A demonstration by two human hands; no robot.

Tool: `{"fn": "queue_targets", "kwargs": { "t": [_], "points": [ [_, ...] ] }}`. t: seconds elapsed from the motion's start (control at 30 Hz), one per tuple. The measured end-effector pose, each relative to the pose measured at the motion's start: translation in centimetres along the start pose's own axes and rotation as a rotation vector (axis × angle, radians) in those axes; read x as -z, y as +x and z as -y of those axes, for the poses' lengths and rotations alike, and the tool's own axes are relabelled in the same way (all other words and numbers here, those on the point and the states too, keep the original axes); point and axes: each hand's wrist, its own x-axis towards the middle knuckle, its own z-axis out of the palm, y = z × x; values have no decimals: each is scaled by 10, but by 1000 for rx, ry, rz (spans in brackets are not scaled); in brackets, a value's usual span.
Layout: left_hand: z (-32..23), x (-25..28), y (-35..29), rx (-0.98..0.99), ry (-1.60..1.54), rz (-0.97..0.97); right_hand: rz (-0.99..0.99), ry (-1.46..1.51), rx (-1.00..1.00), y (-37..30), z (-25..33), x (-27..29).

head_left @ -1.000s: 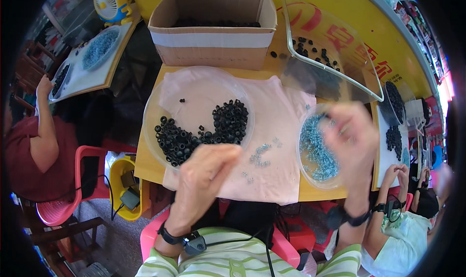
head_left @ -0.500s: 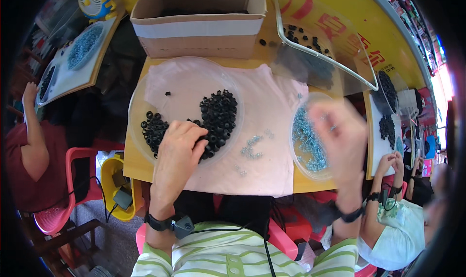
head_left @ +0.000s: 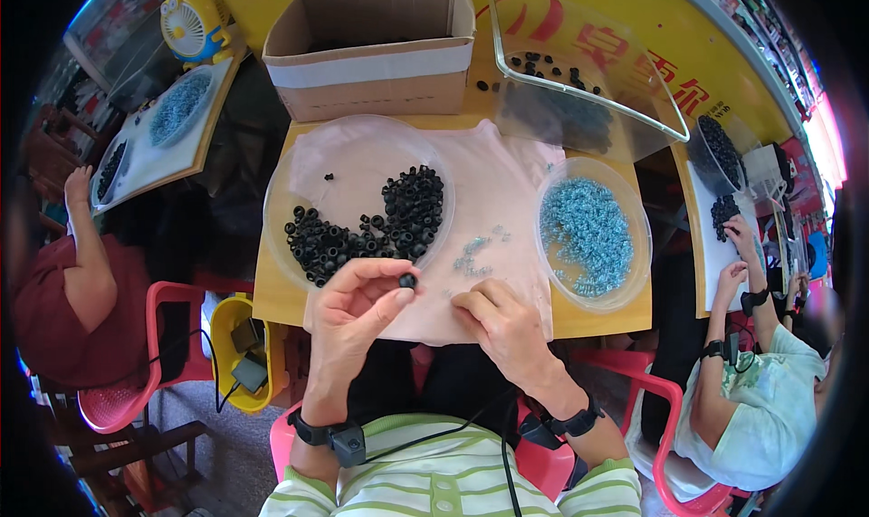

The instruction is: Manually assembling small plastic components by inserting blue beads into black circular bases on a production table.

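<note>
Between thumb and forefinger, my left hand (head_left: 355,304) pinches a small black round part (head_left: 407,281) above the near edge of a pink cloth (head_left: 493,182). Opposite it, my right hand (head_left: 503,325) is closed, fingertips pressed together over the cloth; whatever they hold is hidden. A shallow clear round tray (head_left: 348,126) behind my left hand contains heaps of similar black parts (head_left: 416,211). On the right a smaller clear round tray (head_left: 644,245) holds many tiny translucent blue pieces (head_left: 587,232). Several loose pale-blue pieces (head_left: 472,256) lie on the cloth between the trays.
A cardboard box (head_left: 371,73) and a clear plastic bin (head_left: 579,119) with black parts stand at the back. People work at side tables: a person in dark red (head_left: 77,291) on the left, another in a pale shirt (head_left: 760,399) on the right. A yellow bucket (head_left: 244,363) stands lower left.
My left hand has come out of the black heap toward me with a black part in its pinch. My right hand has moved from the blue tray to the cloth's near edge.
</note>
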Motion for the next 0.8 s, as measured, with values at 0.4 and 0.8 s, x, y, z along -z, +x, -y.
{"fn": "queue_targets", "kwargs": {
  "t": [0.4, 0.8],
  "points": [
    [15, -18, -7, 122, -178, 32, -19, -209, -32, -1, 6, 18],
    [41, -25, -20, 223, -83, 66, -145, 281, -40, -7, 11, 26]
  ]
}}
